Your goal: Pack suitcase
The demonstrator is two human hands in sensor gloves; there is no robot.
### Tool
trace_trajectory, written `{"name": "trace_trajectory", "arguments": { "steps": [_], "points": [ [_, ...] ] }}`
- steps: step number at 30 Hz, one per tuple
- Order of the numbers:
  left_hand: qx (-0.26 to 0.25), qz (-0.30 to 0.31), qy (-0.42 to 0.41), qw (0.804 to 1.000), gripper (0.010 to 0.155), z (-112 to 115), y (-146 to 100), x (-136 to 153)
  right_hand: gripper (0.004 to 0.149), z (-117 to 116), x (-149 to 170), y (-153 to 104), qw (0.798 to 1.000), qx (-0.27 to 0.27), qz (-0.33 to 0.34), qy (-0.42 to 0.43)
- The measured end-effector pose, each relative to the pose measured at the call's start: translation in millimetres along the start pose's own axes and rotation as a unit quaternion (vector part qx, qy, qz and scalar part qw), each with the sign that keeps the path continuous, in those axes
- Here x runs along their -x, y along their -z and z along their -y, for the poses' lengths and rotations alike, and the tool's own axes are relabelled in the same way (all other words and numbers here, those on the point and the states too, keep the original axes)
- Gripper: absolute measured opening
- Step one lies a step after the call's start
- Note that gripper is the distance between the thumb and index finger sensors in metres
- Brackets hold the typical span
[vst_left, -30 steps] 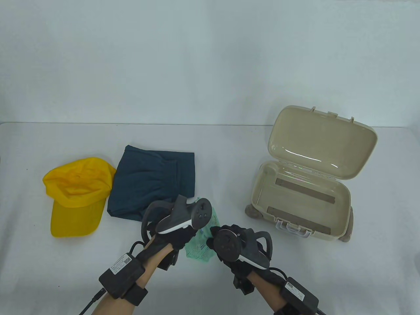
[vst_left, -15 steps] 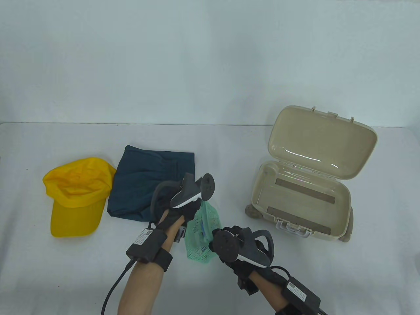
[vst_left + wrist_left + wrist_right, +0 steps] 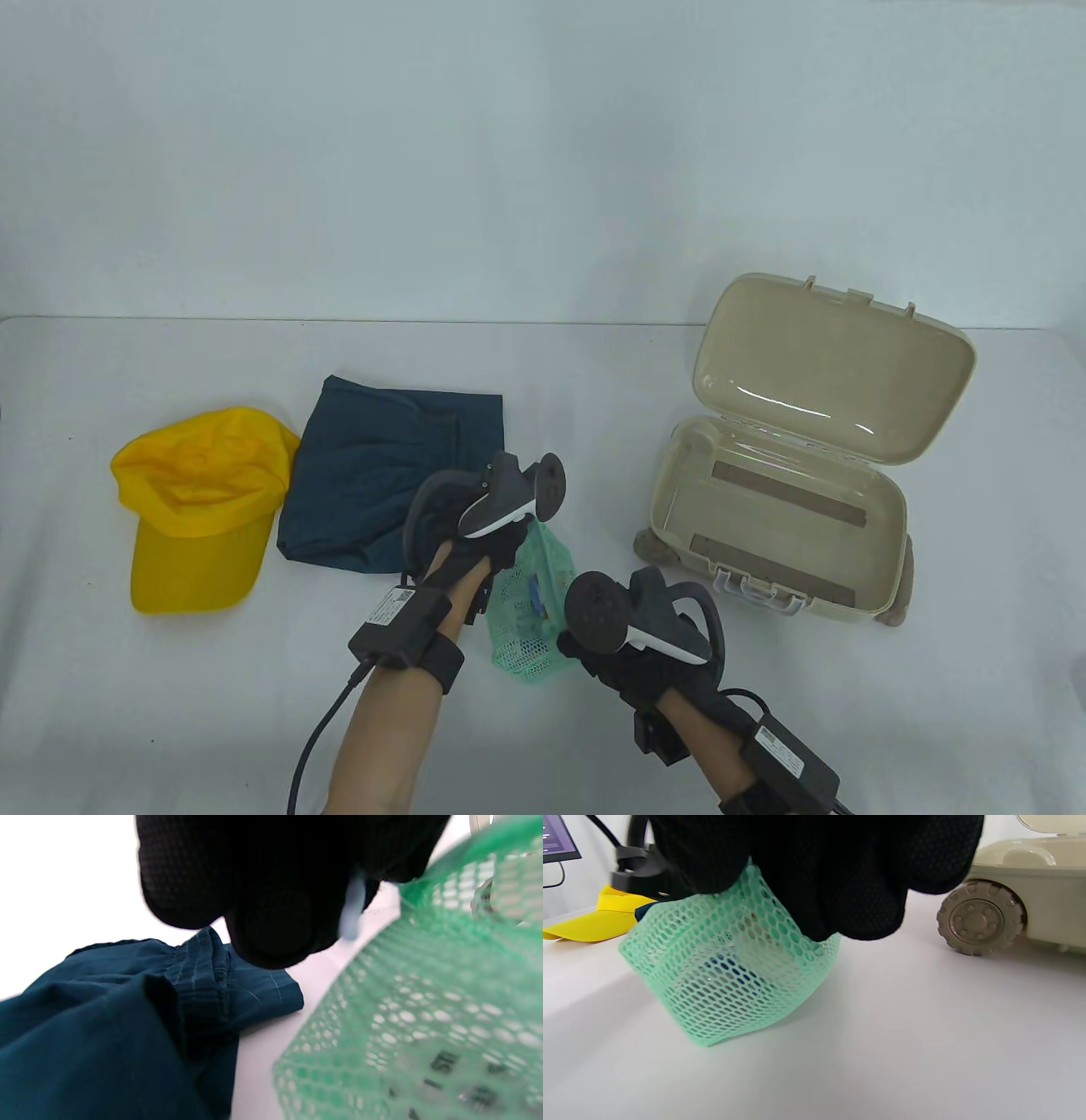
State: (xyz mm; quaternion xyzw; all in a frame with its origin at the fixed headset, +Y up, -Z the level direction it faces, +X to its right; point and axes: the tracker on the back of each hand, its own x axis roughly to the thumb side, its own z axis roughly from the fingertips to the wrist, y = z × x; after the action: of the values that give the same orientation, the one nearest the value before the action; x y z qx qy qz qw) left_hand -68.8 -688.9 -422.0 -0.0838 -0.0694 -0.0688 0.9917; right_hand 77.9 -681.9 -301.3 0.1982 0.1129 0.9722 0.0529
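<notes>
Near the table's point(image 3: 170, 696) front edge: green mesh bag point(image 3: 530, 607) pinched between both hands, left hand point(image 3: 484, 543) gripping its top, right hand point(image 3: 632, 662) curled round its side. Dark print on the contents inside, blurred, not readable. Open beige suitcase point(image 3: 789, 509) to the right, well apart. Blue shorts point(image 3: 390, 475) and yellow cap point(image 3: 199, 501) left.

Both hands wear black knit gloves with a fine dotted grip texture. Left hand point(image 3: 475, 552): dark grey tracker point(image 3: 509, 501) with white underside and round ring end strapped to its back. Black box point(image 3: 400, 624) with white printed label on a black wrist strap; black cable point(image 3: 318, 739) runs from it. Right hand point(image 3: 632, 679): matching tracker point(image 3: 632, 620), round face with small buttons; labelled black box point(image 3: 789, 755) on a black strap. No sleeves.
</notes>
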Motion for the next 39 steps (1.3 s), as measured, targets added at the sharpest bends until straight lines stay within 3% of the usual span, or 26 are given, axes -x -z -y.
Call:
{"name": "trace_trajectory", "arguments": {
  "steps": [6,11,18,23,27,35,39],
  "points": [
    [-0.067,0.025,-0.038,0.997,0.061,-21.9,-45.2,30.1,0.051,2.4,8.9,1.5,1.000,-0.009,-0.014,0.018],
    [-0.112,0.071,-0.117,0.984,0.072,-30.0,-103.8,53.7,0.061,8.5,16.6,0.5,0.998,-0.049,-0.011,0.046],
    [-0.144,0.133,-0.135,0.971,0.078,-16.8,-169.4,65.5,0.069,17.3,29.0,-2.9,0.996,0.019,-0.069,0.050],
    [-0.145,0.136,-0.105,0.974,0.078,-5.0,-177.5,68.2,0.073,15.5,29.2,4.0,0.993,0.033,-0.109,0.043],
    [-0.128,0.144,-0.146,0.970,0.078,-3.8,-174.1,67.6,0.076,10.5,25.8,21.8,0.991,-0.003,-0.137,0.009],
    [-0.124,0.139,-0.150,0.971,0.077,-3.7,-175.1,73.6,0.081,8.9,1.7,69.7,0.984,-0.045,-0.168,-0.049],
    [-0.120,0.137,-0.155,0.971,0.077,-3.5,-174.5,75.4,0.081,-2.7,-12.2,84.3,0.974,-0.074,-0.185,-0.110]
  ]
}}
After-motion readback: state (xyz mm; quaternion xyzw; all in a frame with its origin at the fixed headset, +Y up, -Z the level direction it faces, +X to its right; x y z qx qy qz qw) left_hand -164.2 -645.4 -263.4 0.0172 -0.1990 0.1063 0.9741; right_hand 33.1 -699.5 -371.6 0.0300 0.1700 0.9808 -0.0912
